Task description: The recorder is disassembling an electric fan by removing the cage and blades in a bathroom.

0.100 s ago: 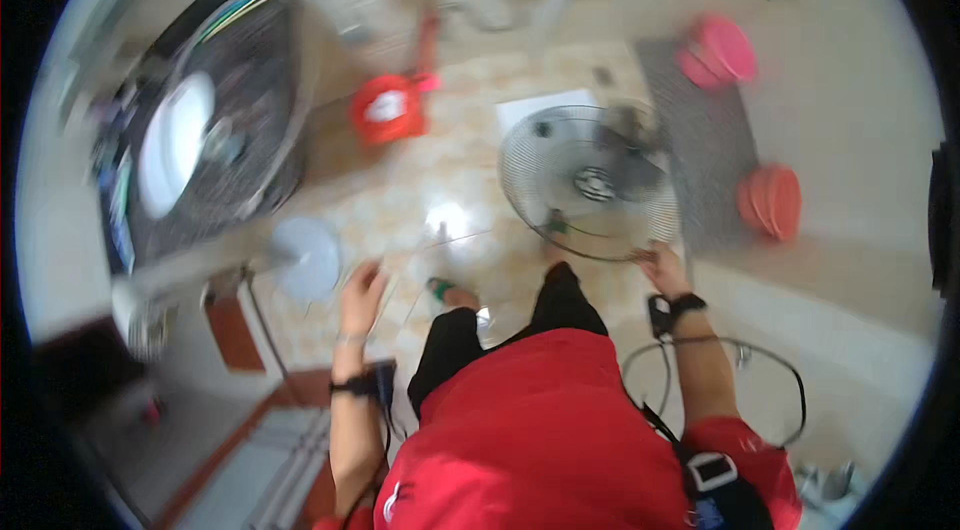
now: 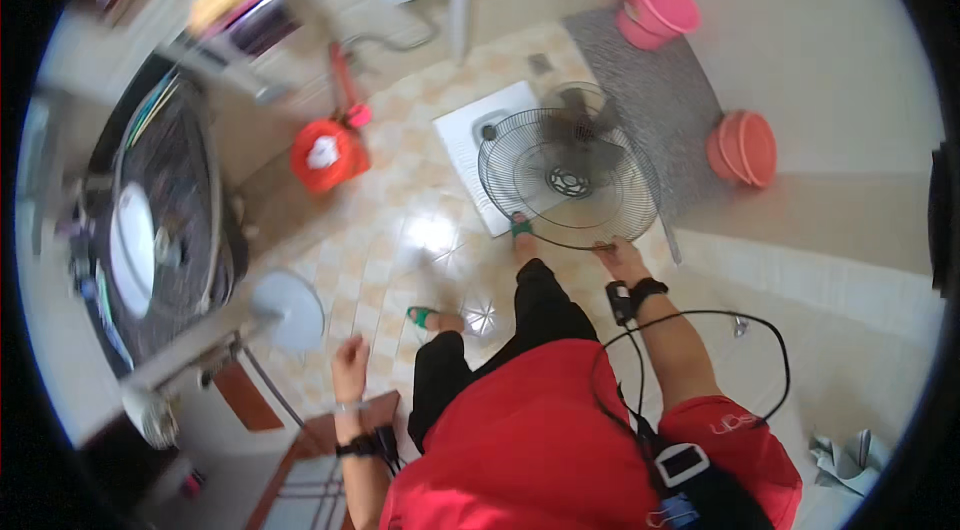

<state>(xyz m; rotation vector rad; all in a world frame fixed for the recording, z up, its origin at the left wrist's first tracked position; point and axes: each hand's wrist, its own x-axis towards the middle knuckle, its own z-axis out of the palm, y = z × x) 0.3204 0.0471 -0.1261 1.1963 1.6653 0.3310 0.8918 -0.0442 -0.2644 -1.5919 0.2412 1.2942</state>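
My right hand [image 2: 622, 258] is closed on the near rim of a round fan grille [image 2: 530, 192], a dark wire guard with a small emblem at its centre. Dark fan blades [image 2: 588, 135] show beyond and through the wires; whether they are joined to the grille I cannot tell. My left hand [image 2: 350, 362] hangs at the left with its fingers loosely curled and nothing visible in it. Nearest to it stands a round pale blue-grey base [image 2: 290, 310]. A whitish pole seems to rise from it toward a white rounded head [image 2: 150, 416].
A white squat toilet [image 2: 462, 145] is set in the tiled floor, partly behind the grille. Pink [image 2: 657, 12] and coral [image 2: 742, 150] buckets stand at the right. A red bin [image 2: 328, 158] stands by the dark counter [image 2: 190, 170] with its white basin [image 2: 132, 250]. A cable loops by my right arm.
The view has turned, so the room's things shift left in the picture. My right hand keeps its hold on the fan grille. My left hand sits lower, its fingers more curled.
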